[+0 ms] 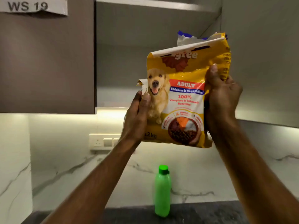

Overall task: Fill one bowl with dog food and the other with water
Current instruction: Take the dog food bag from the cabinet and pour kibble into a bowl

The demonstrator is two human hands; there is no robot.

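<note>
while both arms reach up toward the open cupboard, the dog food bag [186,97] hangs in the air between the two hands, a little right of the frame's middle and level with the cupboard's lower shelf [111,97]. the left hand [137,117] grasps the bag's edge at nine o'clock, thumb pressed on the front beside the printed dog, fingers wrapped behind. the right hand [221,97] clutches the opposite edge at three o'clock, thumb up on the front, fingers curled round the side and crumpling the yellow plastic. the bag stands nearly upright, its folded top tilted up toward one o'clock, with a torn white and blue flap poking out behind it.

straight down at six o'clock from the bag, well apart from it, a green bottle [162,191] with its green cap on stands upright on the dark counter [202,214], against the marble backsplash [80,167]. at nine o'clock from the bag's lower corner a wall socket plate [103,141] sits on the backsplash, partly hidden by the left wrist. up at eleven o'clock a closed brown cupboard door [47,62] carries a paper label [32,6] reading ws 19.
</note>
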